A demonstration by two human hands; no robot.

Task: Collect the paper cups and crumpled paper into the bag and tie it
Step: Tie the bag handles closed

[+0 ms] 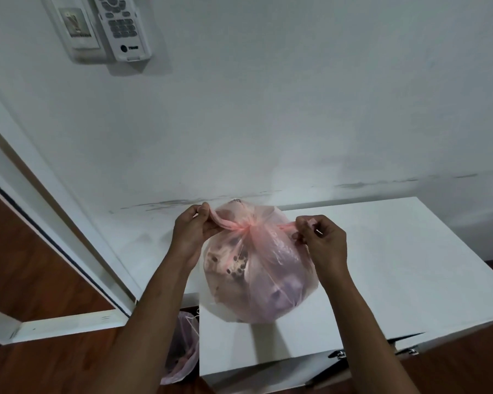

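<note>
Left hand [195, 228] and right hand [322, 240] each pinch a bag [256, 274] handle, pulling sideways from the central knot [246, 228] between them, on the counter [396, 265]

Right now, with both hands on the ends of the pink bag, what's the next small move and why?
Probably pull the two ends apart to cinch the knot. The left hand and right hand each pinch one twisted end, the pink bag sits full on the white cabinet, and the crossing at its neck looks only loosely gathered.
</note>
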